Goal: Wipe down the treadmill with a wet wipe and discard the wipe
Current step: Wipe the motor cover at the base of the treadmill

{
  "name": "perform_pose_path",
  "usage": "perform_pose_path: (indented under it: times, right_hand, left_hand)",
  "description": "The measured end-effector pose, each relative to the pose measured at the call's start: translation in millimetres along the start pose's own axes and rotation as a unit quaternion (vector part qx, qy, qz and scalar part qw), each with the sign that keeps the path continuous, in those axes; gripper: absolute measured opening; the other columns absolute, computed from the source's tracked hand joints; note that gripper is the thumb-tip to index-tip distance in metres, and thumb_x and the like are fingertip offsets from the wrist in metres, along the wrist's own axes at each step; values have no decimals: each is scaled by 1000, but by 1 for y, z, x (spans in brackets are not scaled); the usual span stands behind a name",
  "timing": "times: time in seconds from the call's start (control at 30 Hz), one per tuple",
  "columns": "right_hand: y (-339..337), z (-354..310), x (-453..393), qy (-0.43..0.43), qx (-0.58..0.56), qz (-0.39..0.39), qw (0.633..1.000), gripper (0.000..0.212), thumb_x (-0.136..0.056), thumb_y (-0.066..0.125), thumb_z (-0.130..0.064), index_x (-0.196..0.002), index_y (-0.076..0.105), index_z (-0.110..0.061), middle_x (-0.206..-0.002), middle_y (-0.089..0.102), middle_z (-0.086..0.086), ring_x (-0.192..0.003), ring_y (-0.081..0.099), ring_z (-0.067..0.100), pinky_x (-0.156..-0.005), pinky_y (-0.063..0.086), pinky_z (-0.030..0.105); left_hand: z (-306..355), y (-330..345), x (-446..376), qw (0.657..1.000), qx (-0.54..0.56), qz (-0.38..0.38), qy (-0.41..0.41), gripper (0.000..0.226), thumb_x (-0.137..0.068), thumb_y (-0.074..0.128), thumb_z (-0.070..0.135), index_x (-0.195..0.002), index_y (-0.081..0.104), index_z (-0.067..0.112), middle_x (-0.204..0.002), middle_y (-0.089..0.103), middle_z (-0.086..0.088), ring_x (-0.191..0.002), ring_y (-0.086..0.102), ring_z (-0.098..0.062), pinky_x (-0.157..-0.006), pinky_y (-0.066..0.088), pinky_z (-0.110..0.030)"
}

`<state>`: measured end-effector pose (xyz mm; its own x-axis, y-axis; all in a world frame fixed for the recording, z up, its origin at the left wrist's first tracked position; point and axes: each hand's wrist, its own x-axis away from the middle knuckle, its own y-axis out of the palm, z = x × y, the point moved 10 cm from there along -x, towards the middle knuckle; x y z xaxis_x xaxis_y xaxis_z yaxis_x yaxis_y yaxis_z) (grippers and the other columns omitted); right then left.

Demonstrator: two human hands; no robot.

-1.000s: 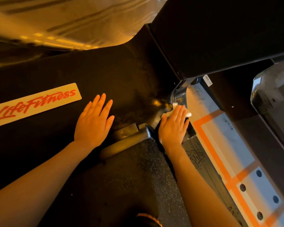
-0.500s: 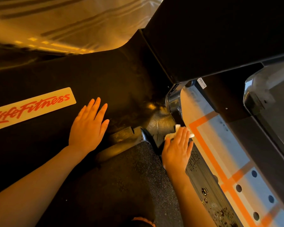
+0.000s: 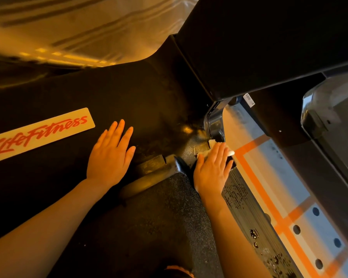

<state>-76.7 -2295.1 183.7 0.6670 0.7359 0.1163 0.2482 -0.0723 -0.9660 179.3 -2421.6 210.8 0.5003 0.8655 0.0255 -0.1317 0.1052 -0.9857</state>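
The right hand [image 3: 212, 171] lies flat, fingers together, pressing the crumpled white wet wipe [image 3: 209, 148] onto the front right corner of the black treadmill's textured plastic motor cover [image 3: 129, 93]; the wipe is pinned under the palm rather than pinched, only its edges showing past the fingertips; the left hand [image 3: 111, 155] rests open and empty on the cover, fingers spread slightly, bracing, near the cream label with red lettering [image 3: 38, 131]. The likeliest trouble: the wipe is bunched, so a push toward the grey metal bracket [image 3: 214, 123] could snag it or roll it out from under the palm; it might drop into the dark gap beside the ridged side rail [image 3: 247, 213]; damp beads on the rail could also let the hand slide off the edge.
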Motion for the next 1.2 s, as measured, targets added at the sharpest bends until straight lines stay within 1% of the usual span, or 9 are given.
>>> perform_pose_path:
  times: [0.17, 0.27, 0.37, 0.57, 0.77, 0.87, 0.97, 1.03, 1.2]
  right_hand:
    - [7, 16, 40, -1, -14, 26, 1000, 65, -103, 16, -43, -157, 2, -10, -165, -5, 6, -150, -14, 20, -121, -8, 42]
    - [16, 24, 57, -2, -14, 23, 1000, 63, -104, 20, -40, -157, 4, -11, -165, -5, 5, -151, -14, 20, -121, -7, 42]
    - [16, 19, 64, 3, -12, 40, 999, 63, -104, 23, -38, -157, 10, -7, -164, 2, 10, -152, -6, 24, -122, 1, 45]
    - [22, -20, 53, -70, 30, 39, 996, 65, -102, 27, -38, -156, 15, -5, -164, 10, 12, -152, 5, 27, -120, 8, 45]
    - [23, -13, 53, -85, 40, 31, 995, 64, -102, 24, -39, -157, 13, -7, -165, 7, 10, -152, 0, 24, -122, 6, 46]
    - [23, 8, 64, -59, 36, 32, 997, 65, -101, 23, -40, -157, 13, -7, -165, 8, 10, -152, 2, 24, -121, 10, 48]
    - [25, 24, 76, -40, 28, 19, 999, 66, -101, 20, -41, -157, 6, -9, -165, 2, 9, -152, -5, 22, -121, 8, 49]
    - [27, 28, 80, -37, 27, 3, 999, 67, -100, 18, -42, -157, 3, -10, -165, -2, 7, -152, -9, 20, -121, 4, 48]
    - [21, 26, 78, -44, 36, -11, 998, 69, -99, 14, -46, -157, 4, -10, -165, -3, 7, -151, -10, 21, -120, -4, 44]
  left_hand:
    - [-1, 0, 0, 1000, 1, 3, -5, 55, -106, 19, 41, -149, 35, 10, -156, 30, -17, -146, 25, -32, -116, 25, -46]
    - [0, 0, 0, 1000, -3, -4, -2, 62, -100, 18, 44, -149, 35, 10, -156, 31, -17, -146, 26, -32, -116, 25, -46]
    - [0, 0, 0, 1000, -8, -5, -4, 62, -100, 17, 45, -149, 34, 10, -157, 30, -17, -146, 25, -31, -116, 25, -45]
    - [0, 1, 0, 1000, -11, -10, -3, 61, -100, 20, 44, -149, 34, 10, -157, 30, -17, -146, 25, -31, -116, 25, -46]
    - [-1, 1, 0, 1000, -3, -8, -6, 54, -106, 20, 40, -150, 34, 10, -157, 29, -17, -146, 24, -32, -117, 25, -46]
    - [0, 2, -1, 1000, -7, -17, -2, 61, -101, 18, 44, -149, 35, 10, -156, 30, -17, -146, 25, -32, -116, 25, -46]
    - [1, 0, 1, 1000, -9, -17, 0, 60, -104, 17, 45, -150, 33, 9, -157, 28, -17, -147, 23, -31, -117, 23, -45]
    - [6, -2, 1, 1000, 3, -19, 15, 62, -104, 17, 46, -151, 30, 7, -158, 25, -16, -148, 19, -29, -118, 20, -45]
    - [58, -7, -13, 991, -12, -28, 130, 69, -99, 12, 51, -152, 27, 9, -160, 20, -12, -149, 14, -24, -118, 14, -40]
